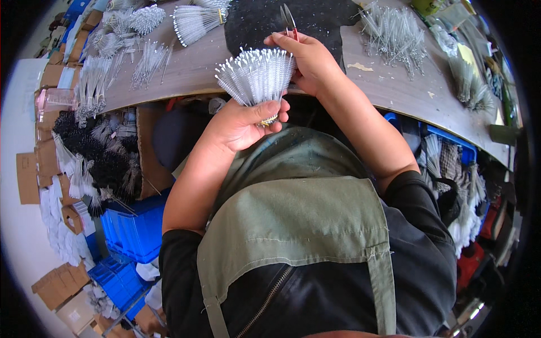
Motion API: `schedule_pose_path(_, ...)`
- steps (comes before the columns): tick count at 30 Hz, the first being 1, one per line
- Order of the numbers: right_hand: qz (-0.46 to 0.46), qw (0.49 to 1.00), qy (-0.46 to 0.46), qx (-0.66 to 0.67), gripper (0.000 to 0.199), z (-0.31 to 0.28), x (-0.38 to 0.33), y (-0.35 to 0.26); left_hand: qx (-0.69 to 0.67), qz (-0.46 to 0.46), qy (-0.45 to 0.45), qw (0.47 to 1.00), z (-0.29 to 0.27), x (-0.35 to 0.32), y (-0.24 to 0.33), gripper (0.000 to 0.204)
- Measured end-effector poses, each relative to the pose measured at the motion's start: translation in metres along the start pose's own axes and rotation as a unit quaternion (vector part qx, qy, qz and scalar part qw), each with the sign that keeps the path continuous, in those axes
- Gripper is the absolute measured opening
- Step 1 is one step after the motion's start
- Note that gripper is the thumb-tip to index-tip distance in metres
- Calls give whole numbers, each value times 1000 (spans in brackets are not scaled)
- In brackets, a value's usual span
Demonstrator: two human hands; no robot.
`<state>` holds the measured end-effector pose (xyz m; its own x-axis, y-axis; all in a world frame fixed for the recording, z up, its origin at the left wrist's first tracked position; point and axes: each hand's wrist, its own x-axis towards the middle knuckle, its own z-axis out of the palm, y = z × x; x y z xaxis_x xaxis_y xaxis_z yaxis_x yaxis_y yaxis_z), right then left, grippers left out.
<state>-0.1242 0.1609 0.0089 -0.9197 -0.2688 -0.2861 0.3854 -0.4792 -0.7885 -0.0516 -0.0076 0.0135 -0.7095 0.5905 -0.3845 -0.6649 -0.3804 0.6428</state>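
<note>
My left hand [248, 123] is closed round the narrow, tied end of a bundle of small wire tube brushes [255, 76]. Their white-tipped, bristled ends fan out away from me, and a yellow band shows at the gathered stems. Just right of the bundle, my right hand [311, 61] grips red-handled scissors [290, 21], blades pointing up and away over a black mat [253, 28]. The blades stand slightly apart and touch no brush. Part of the handles is hidden by my fingers.
On the table [360, 84] lie another tied brush bundle [194, 25], loose brushes [151, 63] at left and a brush pile [394, 36] at right. Blue crates [132, 231] and cardboard boxes [62, 284] stand low on the left. Another blue bin [453, 141] is under the table's right side.
</note>
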Motion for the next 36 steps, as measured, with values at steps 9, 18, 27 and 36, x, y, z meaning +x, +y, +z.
schedule_pose_path(9, -70, 994, -36, 80, 30, -9, 1, -7, -75, 94, 61, 991, 5, 9, 3, 26)
schedule_pose_path(18, -282, 933, -30, -220, 14, 8, -59, 25, -201, 236, 79, 947, 17, 23, 23, 11)
schedule_pose_path(27, -353, 852, 36, -385, 15, 19, -58, 19, -185, 288, 87, 935, 19, 34, 18, 20)
schedule_pose_path(36, -383, 817, 78, -424, 8, 20, -50, 12, -195, 286, 145, 927, 39, 36, 23, 14)
